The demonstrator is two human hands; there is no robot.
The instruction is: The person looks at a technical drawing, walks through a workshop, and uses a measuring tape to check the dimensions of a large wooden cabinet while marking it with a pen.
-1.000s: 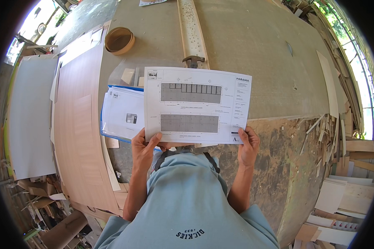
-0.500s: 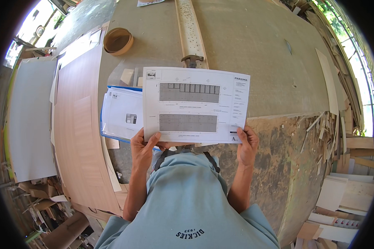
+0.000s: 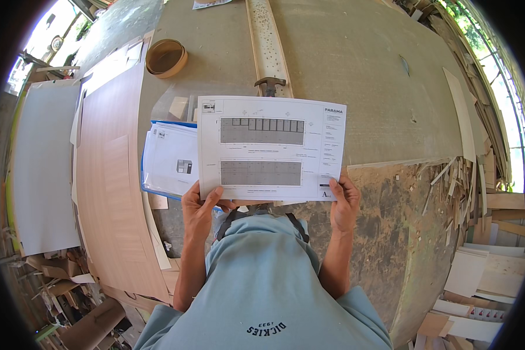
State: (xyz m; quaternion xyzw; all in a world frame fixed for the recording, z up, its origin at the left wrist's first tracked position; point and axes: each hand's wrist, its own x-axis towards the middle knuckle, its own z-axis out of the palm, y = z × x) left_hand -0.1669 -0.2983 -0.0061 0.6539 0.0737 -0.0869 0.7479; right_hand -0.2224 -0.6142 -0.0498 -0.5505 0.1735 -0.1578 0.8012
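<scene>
Shirt (image 3: 268, 286): light blue, nearest, fills the lower middle; both forearms come up from it.
L hand (image 3: 199, 207): grips the sheet's near-left corner, thumb on top of the paper, fingers behind it.
R hand (image 3: 345, 201): grips the near-right corner of the same sheet, thumb along the paper's edge, fingers curled behind.
Drawing sheet (image 3: 271, 149): white, landscape, held up flat between both hands above the bench, centre of view. Two grey rectangular drawings, one above the other, w/ a column of small print on the right side. Too small to tell more.
Blue folder (image 3: 168, 158): just left of the sheet and partly under it, lying on the bench; white pages w/ a small dark picture on top.
Workbench (image 3: 367, 87): big grey-beige slab, runs from near the body to the far edge; near-right part stained brown and rough.
Veneer panel (image 3: 108, 192): reddish-brown wood-grain board, left of the folder, runs near to far.
White board (image 3: 41, 169): further left, beside the veneer panel.
Offcuts (image 3: 466, 192): thin pale strips and scraps piled at the bench's right edge; more boards stacked near right.
Clamp (image 3: 270, 86): dark metal piece just beyond the sheet's far edge, at the near end of the strip.
Perforated strip (image 3: 265, 41): long pale rail w/ rows of holes, runs away to the far side, centre.
Tape roll (image 3: 166, 57): round, tan, far left on the bench, near the veneer panel's far end.
</scene>
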